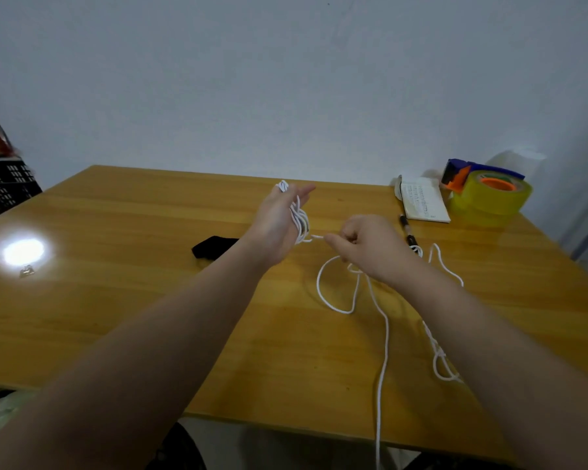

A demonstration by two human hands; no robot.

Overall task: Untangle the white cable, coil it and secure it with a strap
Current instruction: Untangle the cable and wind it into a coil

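White cable (384,334) trails loose over the near edge of the worktop (150,317) and loops up to my right hand (367,245), which pinches it with curled fingers. Farther out, its coils hang round the straight fingers of my left hand (279,218), near a black strap (211,247).

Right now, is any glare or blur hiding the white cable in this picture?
Head view: a glare spot whitens the table at far left, clear of the white cable; wide-angle distortion bows the table's edges; the cable is slightly soft yet traceable.

Tape dispenser (486,191), notebook (423,203) and pen (407,228) lie on wooden table (150,300).
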